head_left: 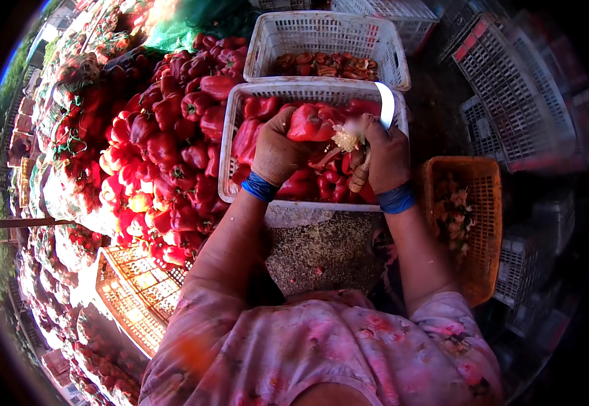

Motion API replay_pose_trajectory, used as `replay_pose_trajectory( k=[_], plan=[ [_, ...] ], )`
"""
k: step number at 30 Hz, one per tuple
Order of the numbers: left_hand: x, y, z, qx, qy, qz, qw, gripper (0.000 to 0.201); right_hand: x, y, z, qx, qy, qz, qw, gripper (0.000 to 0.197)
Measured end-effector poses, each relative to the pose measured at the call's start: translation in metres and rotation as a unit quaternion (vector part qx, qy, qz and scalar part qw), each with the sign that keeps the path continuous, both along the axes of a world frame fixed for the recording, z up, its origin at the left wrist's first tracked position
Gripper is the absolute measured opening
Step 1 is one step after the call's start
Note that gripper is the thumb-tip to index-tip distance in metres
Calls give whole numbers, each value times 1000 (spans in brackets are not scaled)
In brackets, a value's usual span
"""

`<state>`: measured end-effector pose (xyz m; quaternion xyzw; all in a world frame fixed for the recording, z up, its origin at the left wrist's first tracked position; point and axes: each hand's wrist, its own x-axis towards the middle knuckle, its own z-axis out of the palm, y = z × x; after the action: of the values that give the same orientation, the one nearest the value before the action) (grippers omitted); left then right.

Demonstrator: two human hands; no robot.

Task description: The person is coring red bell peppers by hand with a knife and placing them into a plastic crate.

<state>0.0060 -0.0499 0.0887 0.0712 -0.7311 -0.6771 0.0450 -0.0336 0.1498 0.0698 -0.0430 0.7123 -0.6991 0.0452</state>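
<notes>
My left hand [277, 149], in a tan glove with a blue wrist band, is closed around a red bell pepper [310, 123]. My right hand [388, 154], also banded in blue, grips a knife [387, 107]; its bright blade points up past the thumb, and a wooden handle end shows below the fist. Between the hands is a pale, seedy pepper core [347, 139], close to the right thumb, slightly blurred; whether it is still joined to the pepper I cannot tell. Both hands are over a white crate [229, 159] holding red peppers.
Behind it stands another white crate [328, 21] with reddish pepper pieces at its bottom. A large heap of red peppers [172, 142] lies left, above an orange crate [132, 298]. Right, an orange basket [487, 223] holds pale scraps, near stacked white crates [504, 88].
</notes>
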Motion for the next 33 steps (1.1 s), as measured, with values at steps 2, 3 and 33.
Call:
replay_pose_trajectory(
  k=[2,3,33],
  plan=[
    [-14,-8,0,-49,25,15,998,44,-5,8,18,-37,-3,-28,999,44],
    [-23,-10,0,-57,59,36,996,41,-7,13,27,-58,-28,-50,997,45],
    [-188,24,-160,-613,-12,-97,784,38,-26,85,22,22,-232,-205,951,33]
  ],
)
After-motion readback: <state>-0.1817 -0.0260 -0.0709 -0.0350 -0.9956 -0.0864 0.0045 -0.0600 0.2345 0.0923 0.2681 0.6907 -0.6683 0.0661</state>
